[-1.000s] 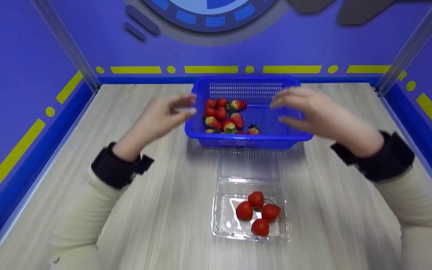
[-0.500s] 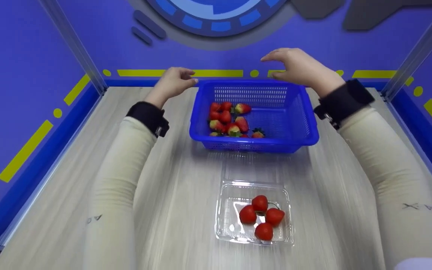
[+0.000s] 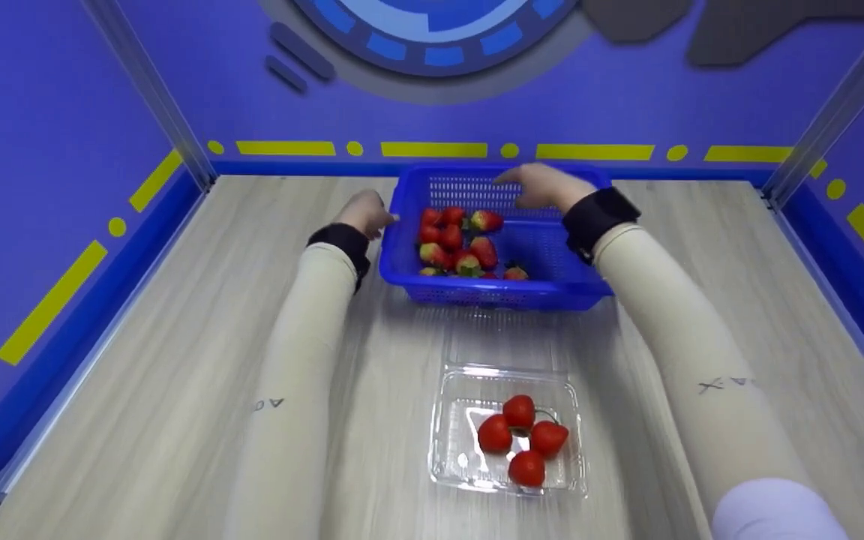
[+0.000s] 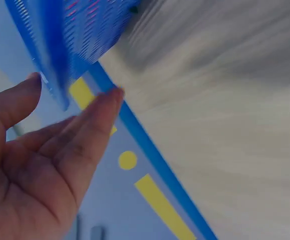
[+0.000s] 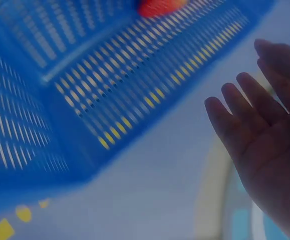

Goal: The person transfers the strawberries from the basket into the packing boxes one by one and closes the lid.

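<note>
A blue perforated plastic basket [image 3: 499, 286] stands at the far side of the table, with several strawberries [image 3: 451, 238] gathered in its left half. My left hand [image 3: 366, 214] is beside the basket's left wall, fingertips right by the rim. In the left wrist view its fingers are nearly straight, with the thumb apart and the basket wall [image 4: 92, 30] just beyond. Over the back right part of the basket hovers my right hand [image 3: 543, 186], fingers extended and spread, holding nothing. Nearer me, a clear plastic clamshell box [image 3: 441, 457] lies open with several red strawberries [image 3: 495, 433] in it.
The box's transparent lid [image 3: 503, 337] lies flat toward the basket's front. Blue panels [image 3: 447, 112] close off the back and both sides of the wood-grain table [image 3: 177, 360], the back one close behind the basket.
Both hands first went up and away past the basket, then came down toward it. The right hand has shifted over the basket, the left down to its left side. Basket and box stay put.
</note>
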Tool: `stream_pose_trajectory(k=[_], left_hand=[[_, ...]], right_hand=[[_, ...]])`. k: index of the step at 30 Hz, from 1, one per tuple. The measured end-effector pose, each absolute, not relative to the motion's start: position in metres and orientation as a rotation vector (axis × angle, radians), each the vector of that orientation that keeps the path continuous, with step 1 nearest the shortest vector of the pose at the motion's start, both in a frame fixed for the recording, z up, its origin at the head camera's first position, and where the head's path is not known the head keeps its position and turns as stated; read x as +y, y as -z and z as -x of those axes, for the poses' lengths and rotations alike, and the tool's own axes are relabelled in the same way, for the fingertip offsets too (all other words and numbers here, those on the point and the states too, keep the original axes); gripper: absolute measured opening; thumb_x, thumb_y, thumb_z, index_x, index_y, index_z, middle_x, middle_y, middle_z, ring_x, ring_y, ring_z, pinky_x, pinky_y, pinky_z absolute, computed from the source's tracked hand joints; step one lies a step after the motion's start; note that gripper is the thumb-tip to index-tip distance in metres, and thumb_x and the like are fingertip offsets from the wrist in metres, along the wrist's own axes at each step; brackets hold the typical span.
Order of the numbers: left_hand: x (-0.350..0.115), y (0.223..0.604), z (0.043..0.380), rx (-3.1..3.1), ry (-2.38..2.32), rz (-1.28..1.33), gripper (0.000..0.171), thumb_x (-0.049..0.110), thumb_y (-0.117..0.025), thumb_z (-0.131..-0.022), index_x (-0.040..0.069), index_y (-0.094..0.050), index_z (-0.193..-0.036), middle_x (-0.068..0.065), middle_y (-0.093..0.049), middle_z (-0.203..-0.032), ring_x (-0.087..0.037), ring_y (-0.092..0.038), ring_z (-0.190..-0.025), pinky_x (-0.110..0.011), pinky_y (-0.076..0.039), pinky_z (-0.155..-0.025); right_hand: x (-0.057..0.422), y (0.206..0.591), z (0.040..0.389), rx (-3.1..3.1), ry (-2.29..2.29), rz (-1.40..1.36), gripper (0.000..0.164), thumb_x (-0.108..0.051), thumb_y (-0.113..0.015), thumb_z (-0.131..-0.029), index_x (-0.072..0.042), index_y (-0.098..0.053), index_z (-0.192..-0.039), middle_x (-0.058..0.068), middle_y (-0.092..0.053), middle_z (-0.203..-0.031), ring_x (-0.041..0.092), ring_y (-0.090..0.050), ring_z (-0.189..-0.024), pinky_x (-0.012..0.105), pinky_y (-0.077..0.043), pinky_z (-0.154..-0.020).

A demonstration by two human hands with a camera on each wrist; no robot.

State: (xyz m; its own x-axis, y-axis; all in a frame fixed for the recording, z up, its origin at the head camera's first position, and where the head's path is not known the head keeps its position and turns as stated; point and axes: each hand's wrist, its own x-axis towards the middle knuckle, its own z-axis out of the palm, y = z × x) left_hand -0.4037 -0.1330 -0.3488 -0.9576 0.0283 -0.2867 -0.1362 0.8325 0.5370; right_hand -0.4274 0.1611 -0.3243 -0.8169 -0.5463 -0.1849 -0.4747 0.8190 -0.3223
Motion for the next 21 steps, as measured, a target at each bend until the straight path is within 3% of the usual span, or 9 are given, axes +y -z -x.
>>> stream_pose_trajectory(k=[1, 6, 11, 15, 18, 20, 21], left_hand=[[-0.137, 0.364, 0.417, 2.698, -0.902, 0.080, 0.031, 0.018, -0.068, -0.097, -0.013, -0.067, -0.102, -0.023, -0.074, -0.093, -0.016, -0.063, -0.054, -0.025, -0.058, -0.055], [-0.152, 0.418, 0.478, 2.586, -1.101, 0.145, 0.034, 0.021, -0.081, -0.089, -0.011, -0.069, -0.089, -0.022, -0.075, -0.074, -0.027, -0.075, -0.058, -0.035, -0.064, -0.056], [-0.157, 0.444, 0.517, 2.674, -0.918, 0.234, 0.037, 0.031, -0.077, -0.092, -0.004, -0.074, -0.100, -0.016, -0.078, -0.087, -0.024, -0.076, -0.075, -0.034, -0.065, -0.072], [-0.153, 0.453, 0.533, 2.798, -0.629, 0.215, 0.038, 0.039, -0.073, -0.094, 0.004, -0.076, -0.107, -0.009, -0.075, -0.104, -0.021, -0.069, -0.094, -0.029, -0.057, -0.088], [-0.149, 0.460, 0.535, 2.841, -0.541, 0.206, 0.034, 0.038, -0.072, -0.094, 0.006, -0.076, -0.106, -0.008, -0.073, -0.110, -0.020, -0.065, -0.098, -0.029, -0.056, -0.090], [-0.146, 0.458, 0.530, 2.811, -0.542, 0.227, 0.038, 0.037, -0.072, -0.095, 0.007, -0.073, -0.119, -0.008, -0.071, -0.127, -0.021, -0.064, -0.112, -0.033, -0.054, -0.103], [-0.144, 0.459, 0.528, 2.820, -0.540, 0.224, 0.037, 0.035, -0.072, -0.095, 0.007, -0.073, -0.119, -0.009, -0.070, -0.128, -0.021, -0.064, -0.112, -0.033, -0.054, -0.103]], right_hand=[[0.158, 0.331, 0.429, 2.731, 0.386, 0.781, 0.060, 0.009, -0.054, -0.091, 0.002, -0.047, -0.150, 0.027, -0.044, -0.157, 0.046, -0.041, -0.147, 0.055, -0.035, -0.124], [0.146, 0.350, 0.437, 2.711, 0.409, 0.737, 0.065, 0.015, -0.049, -0.088, -0.001, -0.046, -0.152, 0.025, -0.040, -0.161, 0.044, -0.033, -0.152, 0.053, -0.029, -0.128], [0.132, 0.358, 0.441, 2.683, 0.328, 0.717, 0.076, 0.023, -0.039, -0.083, -0.002, -0.040, -0.156, 0.022, -0.031, -0.166, 0.043, -0.027, -0.155, 0.052, -0.035, -0.125], [0.125, 0.368, 0.442, 2.619, 0.355, 0.618, 0.085, 0.025, -0.037, -0.083, -0.010, -0.033, -0.160, 0.016, -0.024, -0.171, 0.039, -0.022, -0.158, 0.051, -0.034, -0.126], [0.123, 0.380, 0.439, 2.576, 0.458, 0.510, 0.081, 0.021, -0.042, -0.087, -0.015, -0.037, -0.160, 0.014, -0.035, -0.167, 0.038, -0.029, -0.156, 0.054, -0.033, -0.126], [0.123, 0.387, 0.438, 2.547, 0.521, 0.444, 0.078, 0.017, -0.047, -0.089, -0.019, -0.040, -0.158, 0.014, -0.041, -0.164, 0.038, -0.033, -0.154, 0.055, -0.033, -0.125], [0.123, 0.390, 0.438, 2.549, 0.515, 0.444, 0.077, 0.016, -0.050, -0.089, -0.018, -0.042, -0.157, 0.014, -0.044, -0.162, 0.039, -0.036, -0.153, 0.056, -0.035, -0.124]])
